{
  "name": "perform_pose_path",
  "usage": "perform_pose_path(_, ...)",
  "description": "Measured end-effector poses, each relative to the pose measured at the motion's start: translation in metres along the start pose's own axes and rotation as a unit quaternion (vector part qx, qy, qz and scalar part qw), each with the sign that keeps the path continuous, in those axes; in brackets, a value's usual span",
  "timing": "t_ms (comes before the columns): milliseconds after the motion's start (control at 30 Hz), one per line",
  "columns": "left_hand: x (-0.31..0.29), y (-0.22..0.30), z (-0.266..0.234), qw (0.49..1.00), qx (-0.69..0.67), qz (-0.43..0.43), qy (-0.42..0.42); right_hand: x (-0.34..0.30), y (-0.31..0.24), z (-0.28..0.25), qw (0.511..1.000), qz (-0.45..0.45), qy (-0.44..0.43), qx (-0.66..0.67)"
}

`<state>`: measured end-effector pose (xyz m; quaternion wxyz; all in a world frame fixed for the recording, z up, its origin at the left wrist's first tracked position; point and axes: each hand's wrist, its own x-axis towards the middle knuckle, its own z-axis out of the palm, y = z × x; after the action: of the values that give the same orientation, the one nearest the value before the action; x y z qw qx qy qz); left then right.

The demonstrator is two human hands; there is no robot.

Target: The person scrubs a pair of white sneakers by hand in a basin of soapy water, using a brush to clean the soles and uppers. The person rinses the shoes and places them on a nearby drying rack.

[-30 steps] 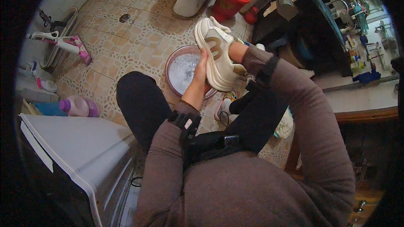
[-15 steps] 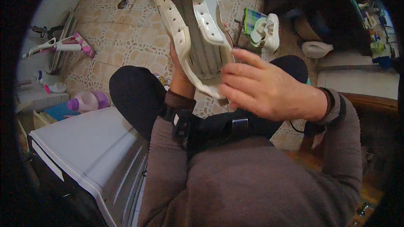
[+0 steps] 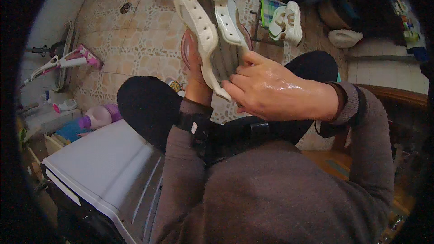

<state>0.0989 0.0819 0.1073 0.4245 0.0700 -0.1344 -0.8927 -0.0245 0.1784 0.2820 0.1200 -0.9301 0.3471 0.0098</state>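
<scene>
A white sneaker with no laces in its eyelets is held up before me, its toe pointing away and its opening toward me. The grey inner sole shows between the two rows of eyelets. My left hand grips the shoe from its left side and from below, with most of its fingers hidden behind it. Over the right side of the heel collar, my right hand is closed, its fingertips curled into the opening. The back of that hand looks wet and shiny.
Another white shoe rests beside a green-and-blue plaid cloth on a low stand. To the left are a white-topped appliance, a purple-capped bottle and a pink-and-white cleaning tool. A white container sits at the right.
My right hand has gone from loosely spread fingers beside the heel to a curled grip on the collar. The sneaker has shifted slightly up and turned a little.
</scene>
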Motion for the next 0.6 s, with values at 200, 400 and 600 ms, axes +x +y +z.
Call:
perform_pose_path(200, -0.007, -0.003, 0.032, 0.996, 0.087, -0.016, 0.02, 0.012, 0.039, 0.011, 0.994, 0.032, -0.052, 0.087)
perform_pose_path(400, -0.005, 0.005, 0.047, 0.987, 0.161, 0.007, 0.01, 0.008, 0.084, 0.004, 0.874, 0.157, -0.029, 0.46)
perform_pose_path(600, 0.003, -0.003, 0.033, 0.996, 0.061, 0.009, 0.062, 0.013, 0.108, 0.011, 0.882, 0.254, 0.109, 0.381)
